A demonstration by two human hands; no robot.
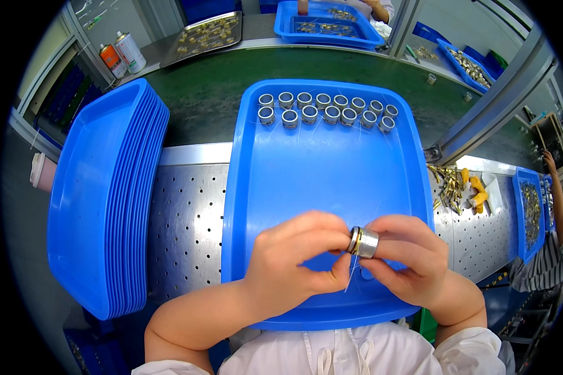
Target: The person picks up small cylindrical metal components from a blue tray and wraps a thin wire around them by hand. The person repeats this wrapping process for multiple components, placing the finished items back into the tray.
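Both hands pinch one small metal ring [363,242] above the near edge of the blue tray [322,169], which sits on the perforated counter [184,219]. The left hand [297,262] has its grip clenched on the ring's brass-coloured end; the right hand [410,256] clamps the silver barrel. It looks rigid, light and smooth, likely slippery, so holding it by the outer wall seems safest. Finished rings [325,109] line the tray's far edge.

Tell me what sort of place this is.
Most likely a factory assembly bench. Both hands hold a metal ring over a blue tray with rows of similar rings; stacked trays and a perforated steel worktop sit alongside.
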